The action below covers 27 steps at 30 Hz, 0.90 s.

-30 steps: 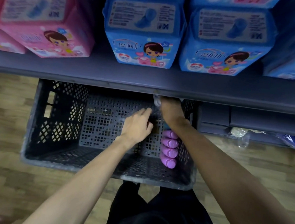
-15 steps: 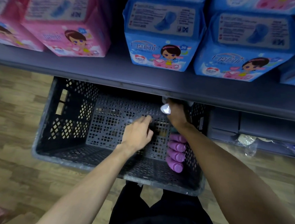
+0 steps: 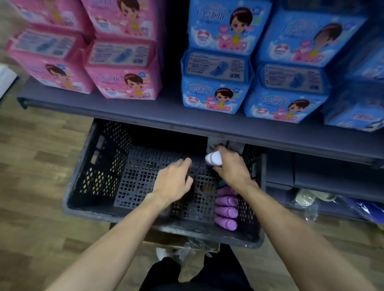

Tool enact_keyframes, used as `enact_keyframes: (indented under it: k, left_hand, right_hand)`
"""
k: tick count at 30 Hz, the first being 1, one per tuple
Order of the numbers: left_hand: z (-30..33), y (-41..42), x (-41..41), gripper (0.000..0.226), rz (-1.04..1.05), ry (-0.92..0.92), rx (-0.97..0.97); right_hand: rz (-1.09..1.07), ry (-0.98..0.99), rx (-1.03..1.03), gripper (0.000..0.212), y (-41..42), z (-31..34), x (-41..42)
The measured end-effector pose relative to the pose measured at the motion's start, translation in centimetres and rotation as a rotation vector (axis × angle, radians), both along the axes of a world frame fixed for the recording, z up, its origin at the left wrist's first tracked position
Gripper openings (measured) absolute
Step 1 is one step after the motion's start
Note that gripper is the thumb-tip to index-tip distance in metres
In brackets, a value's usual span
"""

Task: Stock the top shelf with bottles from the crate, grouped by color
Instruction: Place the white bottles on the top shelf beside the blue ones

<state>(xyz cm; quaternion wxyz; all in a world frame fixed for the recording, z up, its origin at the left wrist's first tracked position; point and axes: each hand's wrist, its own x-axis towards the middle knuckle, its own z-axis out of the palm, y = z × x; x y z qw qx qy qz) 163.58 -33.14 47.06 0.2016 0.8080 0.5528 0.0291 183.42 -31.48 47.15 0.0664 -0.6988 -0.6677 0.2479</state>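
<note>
Fingers of the right hand (image 3: 232, 169) curl around a white bottle (image 3: 213, 158), gripping it near the far right corner of the dark plastic crate (image 3: 95, 174), just under the edge of the grey shelf (image 3: 142, 113). The left hand (image 3: 174, 182) hangs over the middle of the crate with its fingers loosely bent and pointing down toward the perforated floor; whether the fingertips pinch anything cannot be told from this angle. Four purple bottles (image 3: 226, 209) lie side by side against the crate's right wall, just below the right wrist. On the shelf above, pink packs (image 3: 123, 69) are stacked at the left and blue packs (image 3: 215, 82) at the right. The crate sits on a wood-pattern floor (image 3: 21, 176).
</note>
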Motion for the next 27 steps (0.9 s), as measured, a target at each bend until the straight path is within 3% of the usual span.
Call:
enact_keyframes:
  k: [18,27]
  left_hand:
    - [10.9,1.2,-1.4,0.03,-0.198,-0.154,0.301]
    - [20.8,3.3,-3.1,0.019,-0.229,-0.269,0.56]
  right_hand:
    - [-0.013,-0.071,0.326,0.054,-4.0,15.7,-2.8]
    - [-0.049,0.157,0.599,0.054,-3.6,26.6,-5.0]
